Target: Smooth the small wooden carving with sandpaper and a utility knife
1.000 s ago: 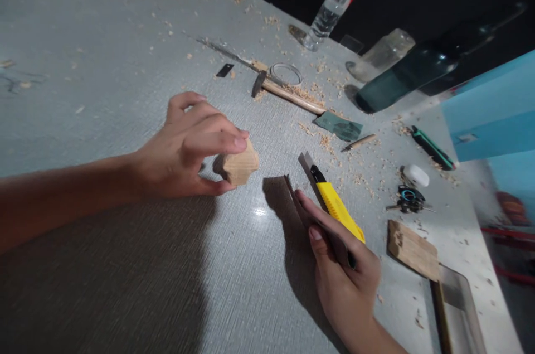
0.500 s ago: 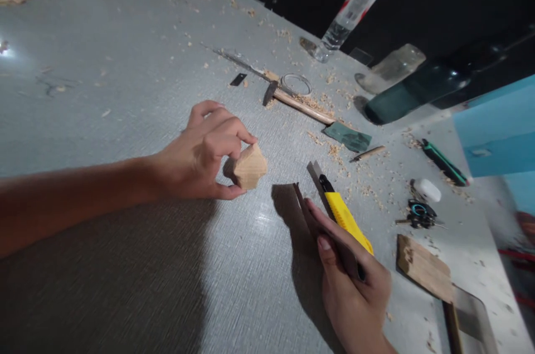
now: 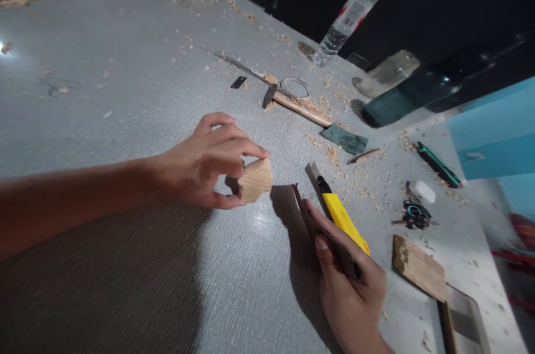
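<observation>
Wooden block (image 3: 256,181) sits pinched at its edges between half-spread left fingers (image 3: 249,148), on or just above the surface (image 3: 251,281); uneven pressure could twist it free. Right fingers (image 3: 328,258) grip a dark sheet (image 3: 308,221); slipping forward, they could graze the bare-bladed knife (image 3: 341,219).

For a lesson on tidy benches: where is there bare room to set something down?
One bare patch of table lies between left forearm and right hand, partly shadowed; a smaller one between left hand and hammer. Crowded: right of the knife, with shavings, keys and board.
</observation>
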Demonstrator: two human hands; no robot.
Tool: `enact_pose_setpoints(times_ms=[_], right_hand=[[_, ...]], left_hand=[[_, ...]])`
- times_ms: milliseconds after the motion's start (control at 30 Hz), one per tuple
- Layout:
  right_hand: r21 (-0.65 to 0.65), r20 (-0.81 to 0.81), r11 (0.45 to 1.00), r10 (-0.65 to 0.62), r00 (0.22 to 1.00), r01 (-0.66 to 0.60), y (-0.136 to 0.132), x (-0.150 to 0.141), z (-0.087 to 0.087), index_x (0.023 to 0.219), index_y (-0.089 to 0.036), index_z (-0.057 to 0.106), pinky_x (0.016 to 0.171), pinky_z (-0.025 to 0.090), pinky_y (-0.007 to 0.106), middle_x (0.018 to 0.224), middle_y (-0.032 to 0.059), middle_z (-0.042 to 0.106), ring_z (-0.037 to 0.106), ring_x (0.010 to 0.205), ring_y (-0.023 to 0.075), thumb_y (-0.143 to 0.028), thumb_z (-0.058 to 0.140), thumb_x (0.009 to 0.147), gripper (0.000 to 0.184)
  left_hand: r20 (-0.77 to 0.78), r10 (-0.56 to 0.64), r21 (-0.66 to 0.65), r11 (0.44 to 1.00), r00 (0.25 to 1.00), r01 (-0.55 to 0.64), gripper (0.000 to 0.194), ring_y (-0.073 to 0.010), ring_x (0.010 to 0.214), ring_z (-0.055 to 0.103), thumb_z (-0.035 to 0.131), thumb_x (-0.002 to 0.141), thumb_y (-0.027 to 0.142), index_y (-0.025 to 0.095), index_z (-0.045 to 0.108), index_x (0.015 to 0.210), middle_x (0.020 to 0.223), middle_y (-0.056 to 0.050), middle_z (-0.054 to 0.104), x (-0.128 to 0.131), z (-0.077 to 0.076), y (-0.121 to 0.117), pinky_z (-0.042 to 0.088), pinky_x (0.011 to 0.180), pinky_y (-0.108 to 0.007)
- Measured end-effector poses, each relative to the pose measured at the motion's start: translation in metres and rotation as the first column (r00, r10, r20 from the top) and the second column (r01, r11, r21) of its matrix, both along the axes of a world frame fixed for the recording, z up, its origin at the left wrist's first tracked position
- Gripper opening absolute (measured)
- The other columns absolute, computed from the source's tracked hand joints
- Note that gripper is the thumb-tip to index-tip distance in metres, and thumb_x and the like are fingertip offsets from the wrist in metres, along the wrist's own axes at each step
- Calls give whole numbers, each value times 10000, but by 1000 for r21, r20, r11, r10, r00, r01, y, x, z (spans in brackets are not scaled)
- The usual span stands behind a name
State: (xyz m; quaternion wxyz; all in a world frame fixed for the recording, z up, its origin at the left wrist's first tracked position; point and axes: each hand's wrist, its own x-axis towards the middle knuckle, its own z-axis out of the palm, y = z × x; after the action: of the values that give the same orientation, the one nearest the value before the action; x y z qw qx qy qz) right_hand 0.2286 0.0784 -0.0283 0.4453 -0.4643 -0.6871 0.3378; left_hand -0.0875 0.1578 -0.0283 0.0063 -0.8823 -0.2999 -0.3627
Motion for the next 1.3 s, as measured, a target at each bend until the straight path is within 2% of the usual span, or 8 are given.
enact_pose_setpoints(times_ms=[167, 333, 500, 667, 800, 967, 1133, 1300], right_hand=[[-1, 14, 1000, 7, 1000, -7, 1, 0, 2, 1371, -320, 769, 1168, 577, 333, 1406, 23, 768, 720, 1332, 206, -120, 646, 1040, 406], [-26, 23, 1000, 15, 1000, -15, 0, 2, 1, 1389, -323, 758, 1175, 569, 316, 1426, 19, 758, 715, 1339, 194, -124, 638, 1046, 414], [-16, 49, 1000, 13, 999, -12, 0, 0, 3, 1375, -331, 765, 1173, 567, 301, 1414, 6, 763, 716, 1336, 185, -134, 641, 1046, 404], [-16, 56, 1000, 4, 998, -3, 1, -1, 5, 1376, -343, 763, 1167, 578, 320, 1411, -1, 764, 722, 1327, 188, -135, 637, 1047, 409], [-16, 45, 1000, 5, 999, -4, 1, 0, 4, 1373, -338, 766, 1167, 580, 330, 1415, 7, 762, 719, 1333, 198, -135, 646, 1040, 408], [-22, 36, 1000, -6, 999, 7, 1, -1, 3, 1357, -335, 777, 1149, 605, 394, 1397, 26, 769, 724, 1325, 241, -143, 657, 1031, 397], [-34, 49, 999, 0, 999, 2, 1, 0, 4, 1363, -330, 774, 1157, 602, 415, 1405, 33, 764, 720, 1332, 248, -151, 653, 1036, 392], [-28, 22, 1000, 0, 1000, 1, 0, 1, 1, 1368, -323, 772, 1157, 601, 414, 1406, 40, 764, 726, 1326, 248, -137, 663, 1029, 402]], left_hand=[[-68, -12, -23, 1000, 998, 10, 239, -221, 1128, 679, 759, 932, 407, 244, 586, 960, 1347, -33, 739, -3, 0, -2, 328, 1199, -494], [-99, 1, -51, 999, 995, -6, 260, -220, 1113, 688, 757, 956, 418, 283, 576, 1086, 1369, -10, 710, -3, 1, -2, 352, 1194, -489], [-108, -31, -11, 999, 994, 30, 329, -222, 1089, 698, 703, 969, 320, 317, 551, 1261, 1368, -36, 719, -2, 1, -1, 370, 1160, -494], [-107, -37, 10, 999, 994, 38, 331, -210, 1110, 707, 673, 967, 266, 306, 565, 1277, 1371, -30, 734, -1, 3, 0, 378, 1158, -459], [-133, -48, 44, 998, 990, 54, 369, -188, 1159, 688, 621, 1006, 257, 295, 551, 1366, 1388, 0, 730, -2, 2, 0, 351, 1179, -435], [-223, -38, -48, 998, 974, 28, 342, -191, 1187, 671, 544, 1047, 266, 319, 596, 1381, 1424, 16, 717, -4, 4, -3, 310, 1237, -466], [-211, -64, -173, 985, 975, 27, 336, -207, 1215, 675, 593, 1012, 274, 340, 657, 1335, 1463, 28, 716, -3, 9, -5, 294, 1266, -467], [-171, -122, -198, 976, 978, 87, 400, -214, 1207, 693, 612, 979, 280, 338, 645, 1373, 1501, 11, 705, -1, 10, -6, 312, 1256, -480]])
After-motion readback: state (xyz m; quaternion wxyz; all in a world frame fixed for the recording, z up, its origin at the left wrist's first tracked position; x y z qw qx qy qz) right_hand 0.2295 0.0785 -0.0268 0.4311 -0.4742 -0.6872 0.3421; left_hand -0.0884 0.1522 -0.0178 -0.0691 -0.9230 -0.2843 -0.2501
